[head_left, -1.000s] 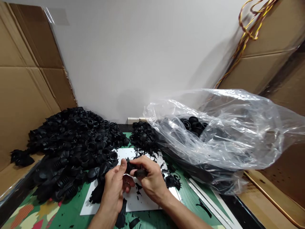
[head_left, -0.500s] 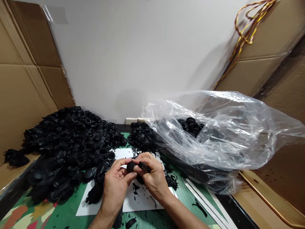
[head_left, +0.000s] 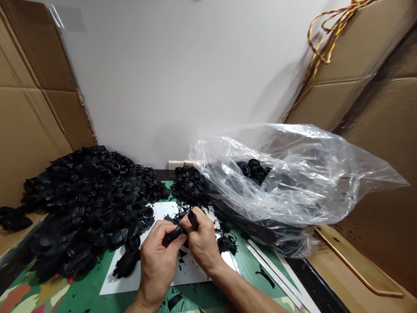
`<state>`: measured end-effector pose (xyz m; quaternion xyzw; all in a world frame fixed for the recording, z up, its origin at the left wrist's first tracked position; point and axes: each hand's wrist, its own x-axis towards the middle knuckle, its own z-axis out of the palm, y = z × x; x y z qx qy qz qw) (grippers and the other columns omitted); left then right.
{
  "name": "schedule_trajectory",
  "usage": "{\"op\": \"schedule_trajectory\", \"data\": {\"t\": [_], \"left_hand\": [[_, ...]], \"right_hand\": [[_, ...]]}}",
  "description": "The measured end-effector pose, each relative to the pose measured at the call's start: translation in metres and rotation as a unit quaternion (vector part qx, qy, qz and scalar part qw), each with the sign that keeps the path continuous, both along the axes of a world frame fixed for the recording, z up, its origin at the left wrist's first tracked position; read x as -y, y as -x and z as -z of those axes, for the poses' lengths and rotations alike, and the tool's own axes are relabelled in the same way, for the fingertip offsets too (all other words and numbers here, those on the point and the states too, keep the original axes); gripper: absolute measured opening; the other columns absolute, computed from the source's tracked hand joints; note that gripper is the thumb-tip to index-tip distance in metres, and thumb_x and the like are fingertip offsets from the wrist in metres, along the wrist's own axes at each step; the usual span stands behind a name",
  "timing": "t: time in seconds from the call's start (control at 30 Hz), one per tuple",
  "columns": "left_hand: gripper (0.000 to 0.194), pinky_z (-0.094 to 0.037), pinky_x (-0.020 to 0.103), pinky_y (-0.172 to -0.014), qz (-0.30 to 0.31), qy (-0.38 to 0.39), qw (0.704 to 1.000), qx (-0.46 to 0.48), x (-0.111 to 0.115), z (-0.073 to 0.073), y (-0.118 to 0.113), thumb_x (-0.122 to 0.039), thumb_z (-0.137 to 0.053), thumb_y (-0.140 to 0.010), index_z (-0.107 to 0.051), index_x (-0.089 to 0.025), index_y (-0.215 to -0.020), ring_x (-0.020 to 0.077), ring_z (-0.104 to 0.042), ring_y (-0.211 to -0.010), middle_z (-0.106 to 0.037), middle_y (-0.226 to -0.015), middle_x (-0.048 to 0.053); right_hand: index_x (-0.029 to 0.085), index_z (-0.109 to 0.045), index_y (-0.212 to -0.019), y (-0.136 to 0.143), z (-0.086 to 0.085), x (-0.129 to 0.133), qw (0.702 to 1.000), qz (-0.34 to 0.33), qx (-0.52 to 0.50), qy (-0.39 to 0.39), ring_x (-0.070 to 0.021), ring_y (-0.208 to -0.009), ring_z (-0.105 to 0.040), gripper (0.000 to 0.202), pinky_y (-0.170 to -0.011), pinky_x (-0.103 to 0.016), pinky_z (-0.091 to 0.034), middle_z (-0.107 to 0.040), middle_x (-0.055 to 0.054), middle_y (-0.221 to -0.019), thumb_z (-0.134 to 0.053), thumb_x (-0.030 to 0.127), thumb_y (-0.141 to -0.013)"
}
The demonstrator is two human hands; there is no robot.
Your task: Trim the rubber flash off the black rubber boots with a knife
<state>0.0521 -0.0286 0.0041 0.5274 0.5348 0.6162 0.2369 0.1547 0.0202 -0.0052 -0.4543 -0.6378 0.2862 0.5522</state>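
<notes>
My left hand (head_left: 159,254) is closed around a round black rubber part (head_left: 175,233), gripping it between thumb and fingers above a white sheet (head_left: 120,282). Pressed up against it, my right hand (head_left: 202,239) is closed too, with a dark strip of black rubber (head_left: 193,219) poking out above its curled fingers. Whether that strip is still joined to the round part is hidden by the fingers. Black rubber scraps (head_left: 182,256) lie scattered on the sheet below and behind both hands.
A large heap of ribbed black rubber parts (head_left: 97,195) covers the left side. At right, a clear plastic bag (head_left: 293,195) holds more black parts. Shredded scraps (head_left: 189,182) are piled behind the sheet. White strips (head_left: 273,274) and a gold phone (head_left: 358,261) lie at right.
My right hand has turned, its fingers now curled tighter, and the dark strip stands more upright. My left hand has tilted the round part. The whole view has shifted slightly.
</notes>
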Motion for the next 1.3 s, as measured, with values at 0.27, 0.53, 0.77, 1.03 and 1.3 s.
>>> {"op": "schedule_trajectory", "data": {"t": [0.27, 0.53, 0.77, 1.03, 1.3], "left_hand": [[0.027, -0.048, 0.025, -0.063, 0.099, 0.095, 0.977, 0.166, 0.012, -0.005, -0.005, -0.022, -0.078, -0.057, -0.074, -0.020, -0.084, 0.0200, -0.062, -0.076, -0.070, -0.084, 0.005], [0.038, -0.046, 0.025, -0.080, 0.109, 0.160, 0.942, 0.276, -0.005, -0.008, 0.010, -0.025, -0.083, -0.052, -0.074, -0.020, -0.089, 0.0190, -0.061, -0.089, -0.072, -0.091, 0.005], [0.039, -0.042, 0.020, -0.056, 0.059, 0.189, 0.938, 0.283, -0.005, 0.000, 0.010, -0.023, -0.085, -0.046, -0.074, -0.016, -0.084, 0.0116, -0.054, -0.060, -0.064, -0.062, -0.001], [0.039, -0.037, 0.019, -0.050, 0.043, 0.186, 0.942, 0.276, -0.005, 0.001, 0.010, -0.026, -0.086, -0.044, -0.074, -0.013, -0.078, 0.0107, -0.052, -0.053, -0.060, -0.054, 0.000], [0.031, -0.042, 0.022, -0.046, 0.098, 0.222, 0.868, 0.432, -0.007, -0.006, 0.010, -0.030, -0.083, -0.054, -0.071, -0.010, -0.075, 0.0151, -0.060, -0.055, -0.071, -0.073, 0.010]], "right_hand": [[0.021, -0.046, -0.062, -0.043, 0.017, -0.047, 0.985, 0.159, 0.058, -0.021, -0.0170, -0.055, -0.045, 0.018, -0.055, -0.029, -0.036, -0.049, 0.000, -0.058, -0.045, 0.029, -0.078], [0.019, -0.063, -0.086, -0.034, 0.011, -0.037, 0.995, 0.064, 0.065, -0.047, -0.0201, -0.075, -0.058, 0.020, -0.067, -0.031, -0.046, -0.059, -0.006, -0.084, -0.050, 0.017, -0.072], [0.017, -0.064, -0.079, -0.041, -0.008, -0.022, 0.996, 0.034, -0.083, 0.027, -0.0171, -0.064, -0.054, 0.017, -0.059, -0.029, -0.045, -0.059, -0.003, -0.072, -0.059, 0.034, -0.076], [0.014, -0.067, -0.085, -0.047, -0.014, -0.015, 0.971, -0.057, -0.205, 0.107, -0.0139, -0.056, -0.046, 0.041, -0.056, -0.027, -0.039, -0.050, 0.001, -0.058, -0.057, 0.053, -0.079], [0.017, -0.066, -0.077, -0.045, -0.019, -0.013, 0.960, -0.106, -0.238, 0.098, -0.0144, -0.061, -0.050, 0.042, -0.060, -0.027, -0.042, -0.054, -0.001, -0.064, -0.053, 0.057, -0.080]]}}
